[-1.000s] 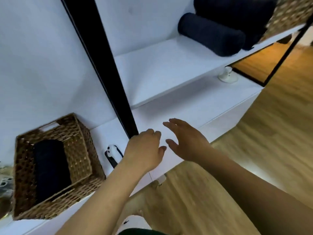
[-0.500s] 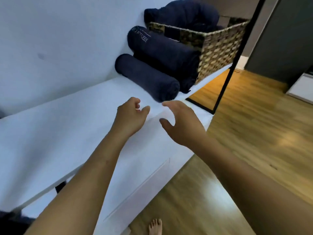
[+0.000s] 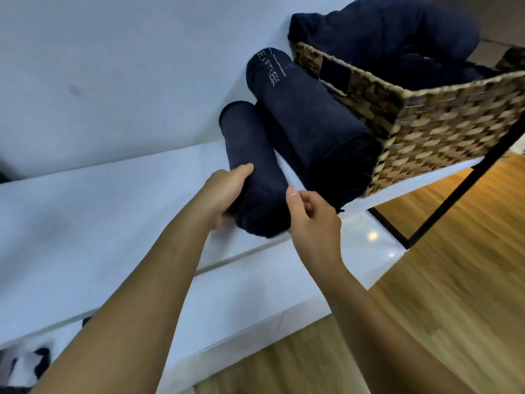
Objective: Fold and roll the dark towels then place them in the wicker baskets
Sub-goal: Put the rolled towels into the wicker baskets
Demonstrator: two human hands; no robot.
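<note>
The left hand (image 3: 224,191) has its grip closed on the smaller rolled towel (image 3: 252,172) on the shelf (image 3: 113,200), the right hand (image 3: 309,220) loosely curled and empty opposite, likely the pickup step; next, carry it to the wicker basket (image 3: 420,123) beyond.

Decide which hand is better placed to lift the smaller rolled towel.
Left hand: it already wraps the smaller rolled towel near its end. The right hand only touches the end face.

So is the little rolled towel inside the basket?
No, the small rolled towel lies on the white shelf, outside the wicker basket.
</note>
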